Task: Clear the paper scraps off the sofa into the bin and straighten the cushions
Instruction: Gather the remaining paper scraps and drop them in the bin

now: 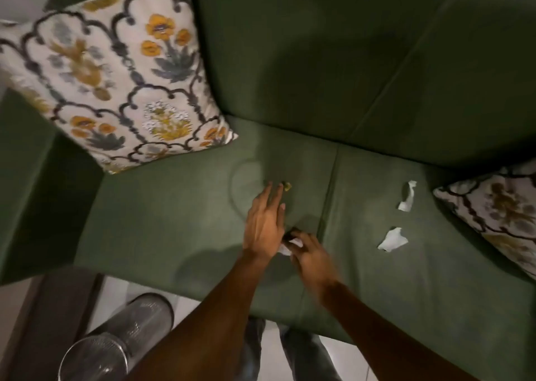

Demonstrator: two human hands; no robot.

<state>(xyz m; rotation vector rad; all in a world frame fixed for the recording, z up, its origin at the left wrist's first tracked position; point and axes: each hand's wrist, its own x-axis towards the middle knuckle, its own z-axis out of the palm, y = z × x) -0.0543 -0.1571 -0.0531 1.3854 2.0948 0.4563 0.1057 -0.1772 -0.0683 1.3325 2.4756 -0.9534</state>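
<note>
My left hand (265,221) stretches flat over the green sofa seat (162,212), fingers apart, its fingertips just short of a small yellow scrap (287,186). My right hand (309,254) is curled around crumpled white paper (287,247) right beside the left wrist. Two white paper scraps lie further right on the seat: a twisted one (407,196) and a flatter one (393,240). A floral cushion (116,70) leans tilted in the sofa's left corner. A second floral cushion (493,215) lies at the right edge. The wire-mesh bin (116,343) stands on the floor, lower left.
The sofa's left armrest (26,177) rises beside the seat. A dark wooden piece of furniture (52,314) sits next to the bin. My legs in jeans (301,351) stand on the pale tiled floor against the sofa front.
</note>
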